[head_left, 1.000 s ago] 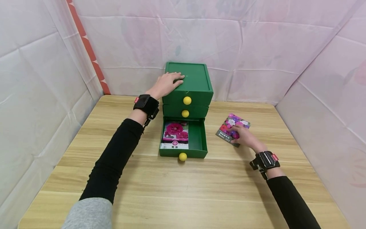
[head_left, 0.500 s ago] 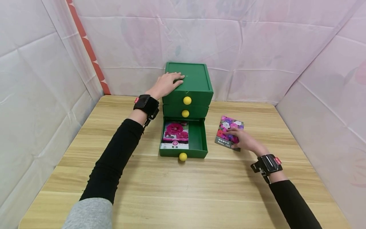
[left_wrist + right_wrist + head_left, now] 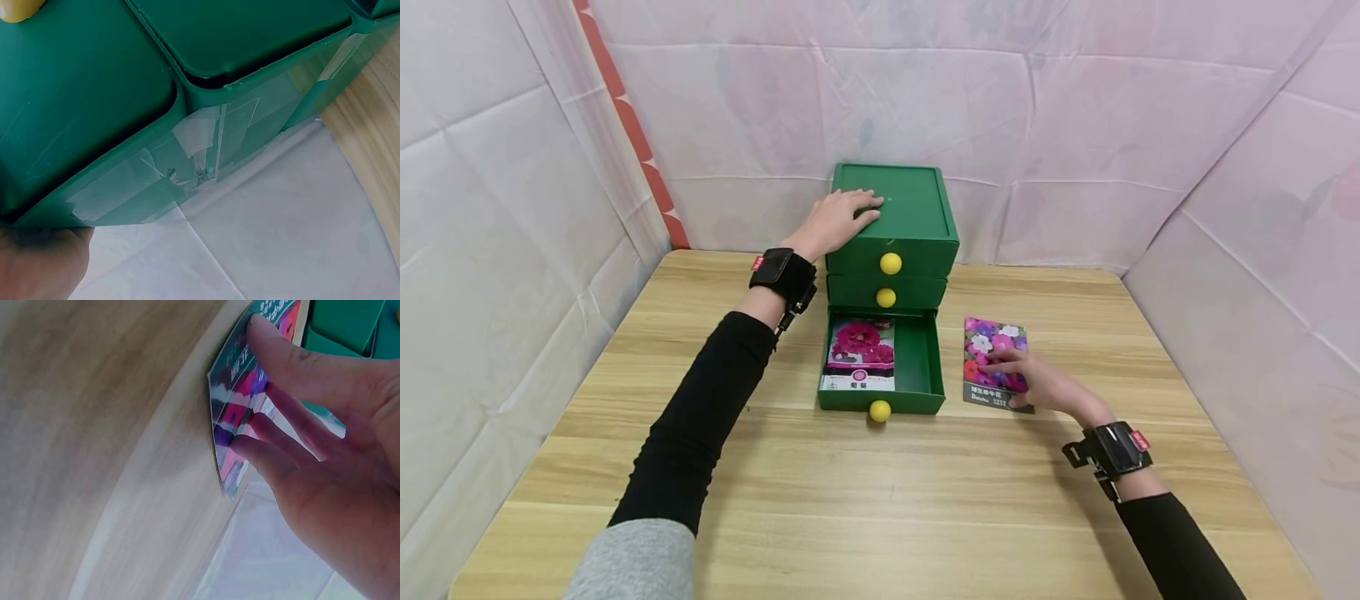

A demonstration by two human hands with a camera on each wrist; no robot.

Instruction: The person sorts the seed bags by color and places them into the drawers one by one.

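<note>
Head view shows the right hand (image 3: 1041, 387) lying flat with straight fingers on a flower seed packet (image 3: 995, 360), pressing it against the worktop (image 3: 880, 500). Right wrist view confirms it: the fingertips (image 3: 262, 331) rest on top of the packet, and none curl under its edge. That packet lies flat just beside the open bottom drawer (image 3: 925, 367) of a green drawer box (image 3: 917, 208), on its right side and apart from it. Inside the drawer lies a second seed packet (image 3: 860, 354), set toward the drawer's left. The left hand (image 3: 837, 218) rests palm down, fingers relaxed, on the top of the box near its left edge. Two upper drawers sit closed, each with a yellow knob (image 3: 891, 263).
</note>
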